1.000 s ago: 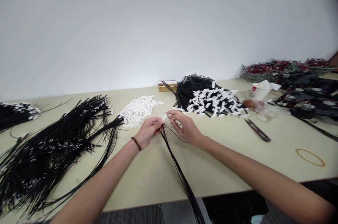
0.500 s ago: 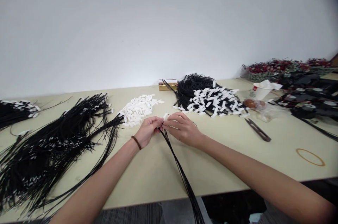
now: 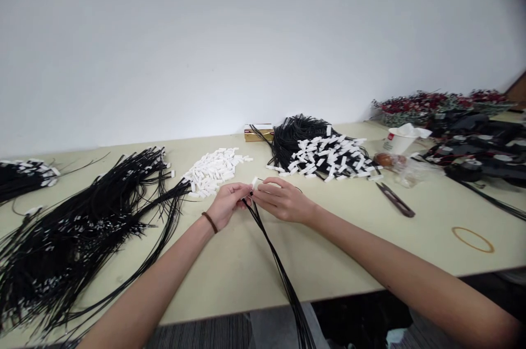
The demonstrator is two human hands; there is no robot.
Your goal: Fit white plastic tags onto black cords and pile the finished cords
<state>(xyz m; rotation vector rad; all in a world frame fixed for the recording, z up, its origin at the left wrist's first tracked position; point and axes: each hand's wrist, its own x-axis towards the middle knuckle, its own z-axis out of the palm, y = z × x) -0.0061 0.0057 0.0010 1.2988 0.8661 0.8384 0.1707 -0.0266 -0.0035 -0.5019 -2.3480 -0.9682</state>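
Note:
Above the middle of the table my two hands meet at the ends of a bundle of thin black wires (image 3: 279,264), which hangs down over the front edge. My left hand (image 3: 229,204) pinches wire ends between thumb and finger. My right hand (image 3: 281,201) has its fingertips closed on a small white connector (image 3: 255,181), right beside the left fingertips. Just behind my left hand is a heap of loose white connectors (image 3: 213,172). The exact contact between wires and connector is too small to make out.
Large bundles of black wires (image 3: 94,217) cover the left side. Behind my right hand lie wires with white connectors (image 3: 329,157). To the right are snips (image 3: 395,200), a paper cup (image 3: 398,142), an onion-like brown item in plastic (image 3: 384,159) and a rubber band (image 3: 472,239).
The view has shifted slightly, so things on the right appear further left. Both hands remain together at the wire ends, with only a small change in the fingers.

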